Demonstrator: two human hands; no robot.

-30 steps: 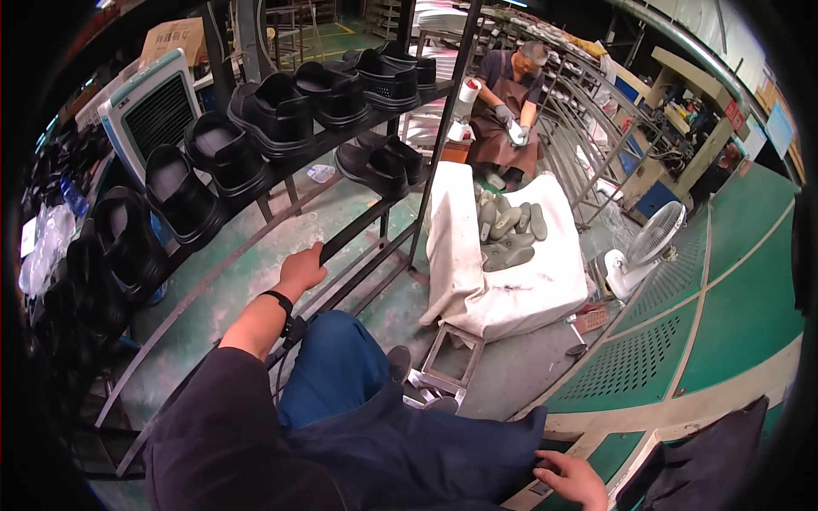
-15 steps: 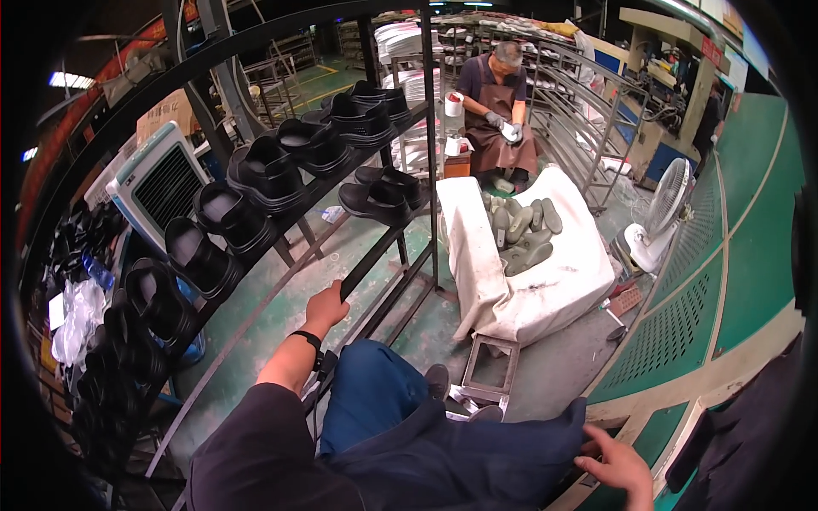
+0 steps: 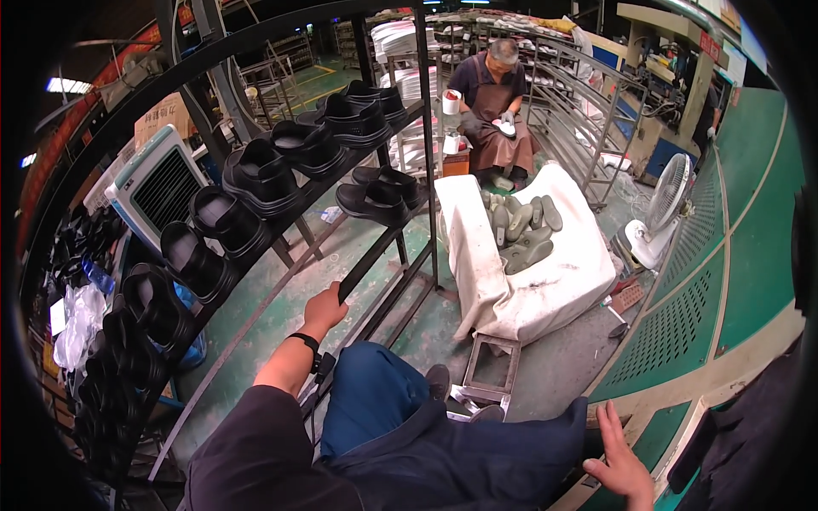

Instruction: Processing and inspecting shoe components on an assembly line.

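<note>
Black metal makes up the rack, the biggest thing near me, standing along the person's left; tall and loaded up high, it might sway if tugged unevenly. Green panels clad the cabinet on the right, so close that an elbow could knock its pale edge. White cloth drapes a block ahead, and its hem could snag if the rack met it. The fan beside the cabinet might topple from a bump. Black shoes perch in a row on the rack; a jolt could tip one off. The left hand has its fingers curled at the end of a low rail; should that slip, knuckles may scrape. The right hand is spread near the cabinet's edge, gripping nothing I can see; whether it presses there, I can't tell.

As for writing, the cooler bears a badge too small to read, the brown carton shows dark characters, and a red sign carries pale marks.
</note>
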